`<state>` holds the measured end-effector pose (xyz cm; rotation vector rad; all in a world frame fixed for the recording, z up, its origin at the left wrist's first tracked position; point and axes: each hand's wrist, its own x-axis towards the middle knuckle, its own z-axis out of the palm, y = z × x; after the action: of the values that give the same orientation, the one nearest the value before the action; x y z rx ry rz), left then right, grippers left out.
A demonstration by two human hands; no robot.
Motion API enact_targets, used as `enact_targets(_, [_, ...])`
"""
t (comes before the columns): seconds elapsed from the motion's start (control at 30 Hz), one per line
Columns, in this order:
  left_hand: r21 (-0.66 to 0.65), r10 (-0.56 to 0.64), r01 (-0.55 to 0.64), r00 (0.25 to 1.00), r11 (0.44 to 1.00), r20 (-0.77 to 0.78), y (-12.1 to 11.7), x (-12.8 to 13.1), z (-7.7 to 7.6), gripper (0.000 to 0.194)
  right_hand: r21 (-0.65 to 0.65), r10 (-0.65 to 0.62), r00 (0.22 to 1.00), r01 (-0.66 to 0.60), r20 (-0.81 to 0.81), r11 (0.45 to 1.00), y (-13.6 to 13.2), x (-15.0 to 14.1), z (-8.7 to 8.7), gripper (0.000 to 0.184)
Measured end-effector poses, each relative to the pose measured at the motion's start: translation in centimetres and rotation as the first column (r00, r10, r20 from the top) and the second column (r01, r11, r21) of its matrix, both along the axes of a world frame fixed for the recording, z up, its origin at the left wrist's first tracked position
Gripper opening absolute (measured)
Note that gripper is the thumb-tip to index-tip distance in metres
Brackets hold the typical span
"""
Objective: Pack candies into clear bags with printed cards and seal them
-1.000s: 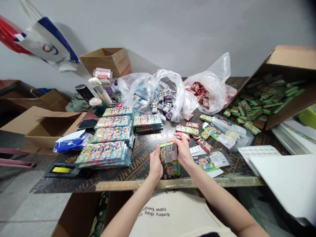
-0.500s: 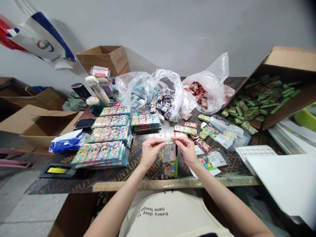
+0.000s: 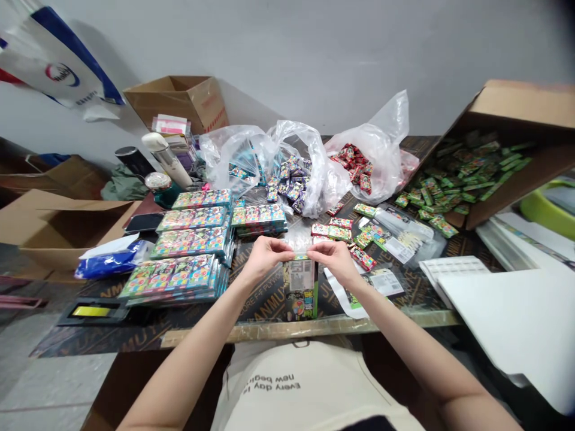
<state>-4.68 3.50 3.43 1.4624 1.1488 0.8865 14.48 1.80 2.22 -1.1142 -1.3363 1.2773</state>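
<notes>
A printed plastic pouch with black, green and multicoloured artwork lies near the table's front edge, its upper end towards the wall. My left hand pinches the upper left corner between thumb and fingertips. At the upper right corner, my right hand has the same kind of pinch. Whether the pouch's mouth is parted, I cannot tell. Just beyond my right hand are small red candy packets. Beside my right forearm, another printed pouch lies flat by a white strip, partly covered by the arm.
Stacks of colourful packs stand on the left, near a tape dispenser. Clear bags of small packets line the back. A tipped carton of green packets and white sheets are at the right.
The camera view has shifted slightly, so most things sit further left in the picture. Both hands keep their pinch on the pouch's upper edge. More of the white strip shows beside my right forearm.
</notes>
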Motion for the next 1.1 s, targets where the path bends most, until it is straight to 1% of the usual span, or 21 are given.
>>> enact_targets(0.07, [0.075, 0.000, 0.004, 0.999, 0.997, -0.051, -0.3, 0.1, 0.2, 0.016, 0.014, -0.005, 1.000, 0.005, 0.013, 1.000, 0.1, 0.0, 0.0, 0.014])
enact_targets(0.13, [0.224, 0.018, 0.012, 0.991, 0.974, -0.134, -0.9, 0.3, 0.4, 0.014, 0.033, -0.006, 1.000, 0.005, 0.022, 0.999, 0.0, 0.1, -0.1, 0.014])
enact_targets(0.2, [0.395, 0.025, 0.063, 0.976, 0.917, -0.215, -1.6, 0.3, 0.3, 0.014, 0.053, -0.005, 0.999, 0.003, 0.034, 0.999, -0.4, 0.3, -0.4, 0.015])
enact_targets(0.27, [0.524, 0.019, 0.133, 0.961, 0.841, -0.275, -2.1, 0.2, -0.2, 0.015, 0.105, -0.015, 0.998, 0.008, 0.069, 0.994, -0.9, 0.5, -0.7, 0.014])
enact_targets(0.33, [0.598, 0.019, 0.178, 0.951, 0.781, -0.308, -2.4, 0.1, -0.7, 0.014, 0.200, -0.013, 0.991, -0.014, 0.135, 0.980, -1.3, 1.0, -0.9, 0.015])
enact_targets(0.37, [0.617, 0.018, 0.191, 0.949, 0.763, -0.316, -2.5, 0.0, -0.9, 0.013, 0.252, -0.002, 0.983, -0.045, 0.183, 0.967, -1.4, 1.5, -1.1, 0.017])
enact_targets(0.43, [0.622, 0.015, 0.205, 0.944, 0.755, -0.330, -2.4, -0.1, -1.0, 0.013, 0.328, -0.006, 0.955, -0.096, 0.297, 0.940, -1.1, 3.0, -1.6, 0.022])
enact_targets(0.47, [0.611, 0.014, 0.212, 0.939, 0.763, -0.344, -2.4, -0.1, -1.0, 0.014, 0.351, -0.046, 0.928, -0.093, 0.369, 0.932, -0.7, 4.0, -2.1, 0.024])
enact_targets(0.5, [0.596, 0.016, 0.221, 0.931, 0.772, -0.366, -2.3, -0.1, -0.9, 0.014, 0.363, -0.107, 0.877, -0.080, 0.468, 0.928, -0.2, 5.2, -2.7, 0.026])
enact_targets(0.53, [0.579, 0.015, 0.238, 0.918, 0.780, -0.397, -2.3, -0.2, -0.8, 0.015, 0.366, -0.173, 0.801, -0.061, 0.573, 0.929, 0.4, 6.5, -3.4, 0.028])
enact_targets(0.57, [0.564, 0.013, 0.260, 0.901, 0.784, -0.433, -2.2, -0.2, -0.6, 0.017, 0.359, -0.227, 0.702, -0.044, 0.675, 0.932, 1.0, 7.8, -4.2, 0.027])
enact_targets(0.6, [0.551, 0.009, 0.282, 0.885, 0.785, -0.466, -2.2, -0.2, -0.5, 0.020, 0.329, -0.236, 0.592, -0.054, 0.771, 0.943, 1.6, 9.1, -5.1, 0.023])
enact_targets(0.63, [0.544, 0.007, 0.298, 0.873, 0.784, -0.488, -2.3, -0.2, -0.3, 0.023, 0.303, -0.229, 0.519, -0.062, 0.824, 0.951, 2.1, 10.2, -5.9, 0.019])
enact_targets(0.67, [0.541, 0.005, 0.308, 0.866, 0.783, -0.500, -2.3, -0.2, -0.2, 0.025, 0.272, -0.207, 0.465, -0.078, 0.861, 0.959, 2.5, 11.1, -6.7, 0.015])
enact_targets(0.7, [0.539, 0.001, 0.311, 0.866, 0.783, -0.501, -2.4, -0.2, -0.2, 0.026, 0.249, -0.184, 0.440, -0.094, 0.879, 0.964, 2.8, 11.8, -7.4, 0.011])
enact_targets(0.73, [0.538, -0.002, 0.306, 0.870, 0.785, -0.493, -2.5, -0.2, -0.1, 0.026, 0.235, -0.167, 0.431, -0.108, 0.887, 0.966, 2.9, 12.2, -8.0, 0.009])
enact_targets(0.8, [0.539, -0.005, 0.290, 0.883, 0.791, -0.469, -2.6, -0.1, -0.1, 0.025, 0.207, -0.135, 0.402, -0.139, 0.905, 0.968, 3.0, 12.6, -8.8, 0.007])
enact_targets(0.93, [0.525, 0.004, 0.256, 0.896, 0.812, -0.444, -2.8, 0.1, -0.2, 0.024, 0.174, -0.100, 0.361, -0.180, 0.927, 0.968, 2.9, 12.3, -9.4, 0.006])
enact_targets(1.07, [0.510, 0.015, 0.229, 0.903, 0.829, -0.430, -2.9, 0.2, -0.3, 0.023, 0.177, -0.107, 0.333, -0.188, 0.937, 0.966, 2.5, 12.1, -9.8, 0.004])
enact_targets(1.1, [0.511, 0.019, 0.222, 0.906, 0.831, -0.423, -2.9, 0.3, -0.3, 0.023, 0.181, -0.112, 0.328, -0.189, 0.938, 0.965, 2.5, 12.1, -9.9, 0.006])
